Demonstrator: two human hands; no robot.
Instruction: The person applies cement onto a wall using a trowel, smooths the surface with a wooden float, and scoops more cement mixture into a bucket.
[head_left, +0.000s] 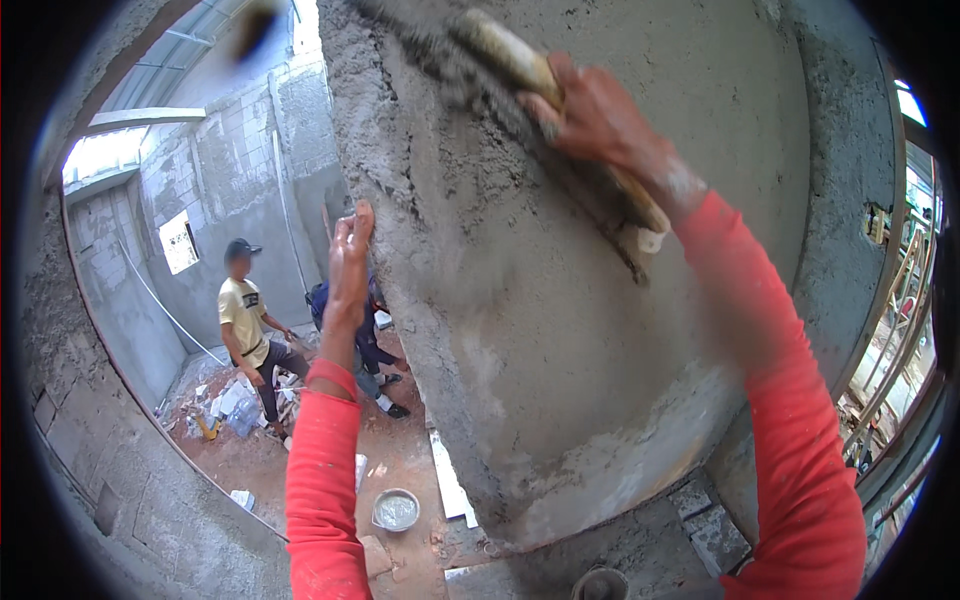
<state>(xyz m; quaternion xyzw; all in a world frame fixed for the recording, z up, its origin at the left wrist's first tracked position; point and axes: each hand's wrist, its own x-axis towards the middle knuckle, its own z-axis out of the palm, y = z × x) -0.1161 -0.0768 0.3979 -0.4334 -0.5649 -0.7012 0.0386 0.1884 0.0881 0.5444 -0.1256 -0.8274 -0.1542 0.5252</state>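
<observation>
Right hand point(590, 115) clamped around float point(545, 120), fingers wrapping its handle, blade against wet plaster point(560, 330). Left hand point(350, 265) flat at wall edge, fingers straight, holding nothing.

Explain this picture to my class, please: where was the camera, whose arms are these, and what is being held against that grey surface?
The camera sits on a person's head and looks out over their own arms, so the red sleeves rising from the lower edge are theirs. Its wide lens bends straight edges near the rim. The right hand grips the wooden handle of a plastering float, pressed flat on a column coated in rough wet mortar. The left hand rests open on the column's edge. Beyond, two other people work on a dirt floor among rubble, and a metal bowl lies there.
</observation>
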